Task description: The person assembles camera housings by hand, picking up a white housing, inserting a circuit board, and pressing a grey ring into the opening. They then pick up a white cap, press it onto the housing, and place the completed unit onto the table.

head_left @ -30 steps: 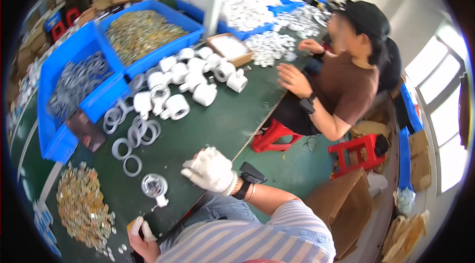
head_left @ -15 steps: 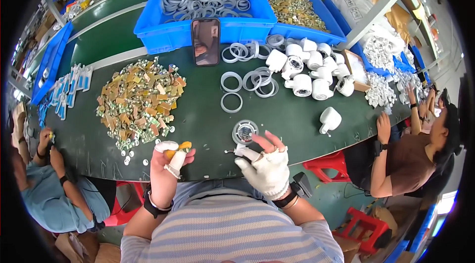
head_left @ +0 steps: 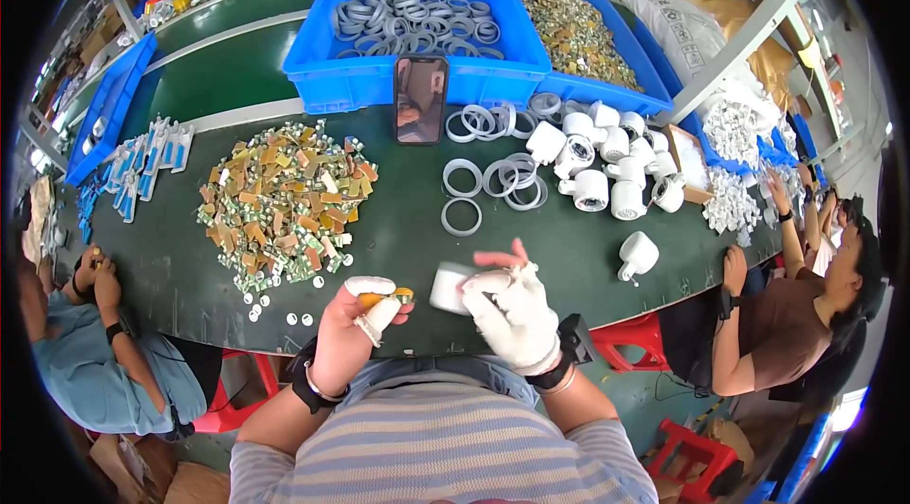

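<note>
My left hand [head_left: 365, 322], with white covers on some fingers, pinches a small green circuit board with a yellow-orange piece [head_left: 383, 299]. Just right of it, my right hand [head_left: 515, 312] wears a white glove with bare fingertips. Its fingers are closed on a white round camera housing [head_left: 451, 288], which is tilted and smeared by motion. The face of that housing cannot be made out. Ahead of my left hand lies a heap of small circuit boards [head_left: 284, 201] with tan and green sides. Loose grey rings [head_left: 462, 217] lie beyond my right hand.
Several white camera housings [head_left: 590, 189] cluster at the right, with a single housing [head_left: 638, 256] nearer. A phone [head_left: 420, 101] leans on a blue bin [head_left: 417, 85] of grey rings. Another blue bin [head_left: 592, 90] holds boards. Co-workers sit at both sides. Blue-white parts [head_left: 142, 167] lie far left.
The housing, face up on the table before, is now tipped up in my right hand. My left hand keeps the circuit board. The whole view has shifted slightly.
</note>
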